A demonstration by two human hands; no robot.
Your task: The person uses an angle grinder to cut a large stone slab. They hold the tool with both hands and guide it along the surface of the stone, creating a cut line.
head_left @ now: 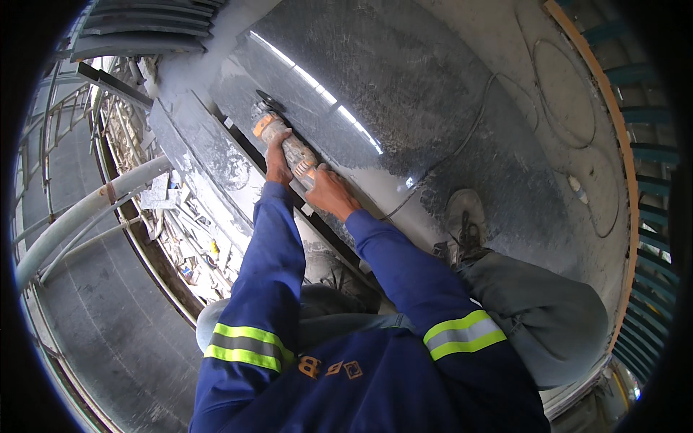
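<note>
Both my hands are closed around a dusty orange-and-grey angle grinder (297, 153). My left hand (278, 160) grips its front part, behind the orange collar. My right hand (330, 191) wraps the rear of the body. At the far end, the dark disc (270, 99) stands at the edge of a large polished dark stone slab (404, 79). Pale dust (184, 90) hangs around and beyond the disc. Whether the disc touches the stone, I cannot tell. A narrower dust-covered slab piece (209, 155) lies to the left, with a dark gap between the two.
The power cord (473, 130) loops across the slab to a connector (577, 189) on the right. My shoe (465, 216) rests on the slab. Left are a thick pipe railing (101, 206) and a heap of broken offcuts (191, 256). Green slats (653, 184) line the right edge.
</note>
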